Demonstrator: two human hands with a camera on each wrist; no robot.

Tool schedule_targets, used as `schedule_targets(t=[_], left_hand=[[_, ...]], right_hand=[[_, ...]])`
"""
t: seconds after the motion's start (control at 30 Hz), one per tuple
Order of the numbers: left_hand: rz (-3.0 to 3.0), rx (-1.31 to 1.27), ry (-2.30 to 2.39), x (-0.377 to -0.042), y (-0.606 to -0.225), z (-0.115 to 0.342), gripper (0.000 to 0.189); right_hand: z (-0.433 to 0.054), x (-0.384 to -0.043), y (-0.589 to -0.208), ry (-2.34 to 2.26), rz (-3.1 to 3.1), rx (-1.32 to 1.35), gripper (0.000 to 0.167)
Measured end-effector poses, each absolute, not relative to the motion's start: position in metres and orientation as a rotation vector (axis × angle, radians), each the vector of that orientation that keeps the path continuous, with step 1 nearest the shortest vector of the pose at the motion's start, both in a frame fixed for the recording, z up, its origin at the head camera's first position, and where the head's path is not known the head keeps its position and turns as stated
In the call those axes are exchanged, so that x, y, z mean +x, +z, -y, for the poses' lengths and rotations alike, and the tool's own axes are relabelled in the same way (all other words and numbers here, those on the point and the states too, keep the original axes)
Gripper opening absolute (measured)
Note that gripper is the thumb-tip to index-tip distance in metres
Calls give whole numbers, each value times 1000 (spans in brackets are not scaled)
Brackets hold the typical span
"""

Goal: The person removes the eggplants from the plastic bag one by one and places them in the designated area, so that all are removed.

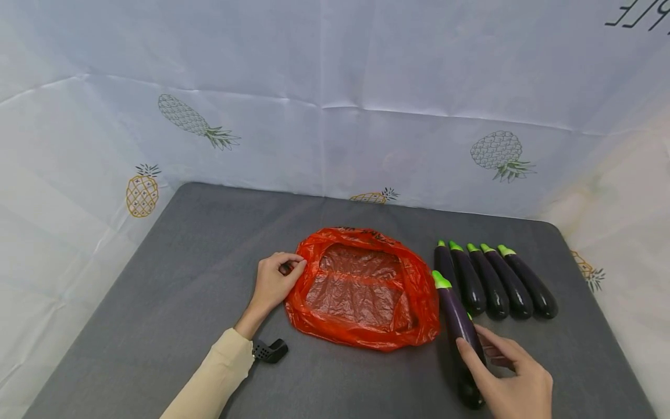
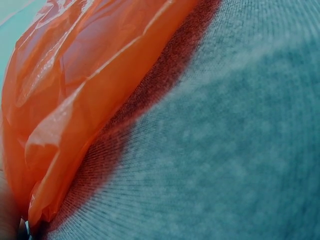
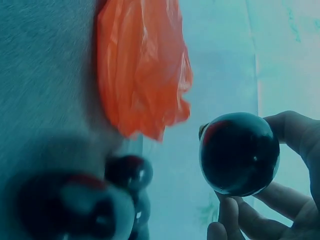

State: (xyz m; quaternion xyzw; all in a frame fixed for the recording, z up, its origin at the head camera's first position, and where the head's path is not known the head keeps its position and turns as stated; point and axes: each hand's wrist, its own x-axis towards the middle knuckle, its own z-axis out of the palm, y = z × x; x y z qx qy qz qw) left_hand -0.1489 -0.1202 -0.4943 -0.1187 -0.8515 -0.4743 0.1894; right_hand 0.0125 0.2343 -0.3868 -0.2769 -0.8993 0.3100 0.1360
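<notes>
A red plastic bag [image 1: 361, 337] lies on the grey table with its mouth spread wide, showing its inside. At its left rim my left hand [image 1: 276, 276] pinches the plastic between thumb and fingers; gathered plastic [image 2: 45, 200] shows by the fingertips in the left wrist view. My right hand [image 1: 515, 369] grips an eggplant [image 1: 459, 317] between thumb and fingers, raised, its green stem end close to the bag's right rim. The rounded bottom of this eggplant faces the right wrist camera. Beneath it a second eggplant [image 1: 469, 396] lies on the table, partly covered.
Several more eggplants [image 1: 489, 285] lie side by side in a row right of the bag, green ends toward the back. A black strap-like piece [image 1: 271, 351] is at my left wrist. White cloth with pineapple prints [image 1: 335, 145] hangs behind the table [image 1: 209, 244].
</notes>
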Motion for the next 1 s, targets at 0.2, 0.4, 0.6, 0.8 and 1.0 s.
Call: schedule_targets(t=[0.2,0.4,0.6,0.8,1.0], left_hand=[[2400,-329,-1328,-149,-495,120,5],[2410,-323,-1322,-149,-494,120,4],[2421,-319,-1319,-149,-494,120,4],[2409,-326,-1322,-149,-493,120,3],[2394,-335,-1312,-149,-494,119,4]], right_hand=[[-257,26,-400,823,2574,-1013,51],[-294,34,-429,830,2696,-1190,64],[-312,45,-448,840,2619,-1112,49],[-322,50,-459,787,2714,-1067,49],[-326,49,-468,772,2749,-1127,51]])
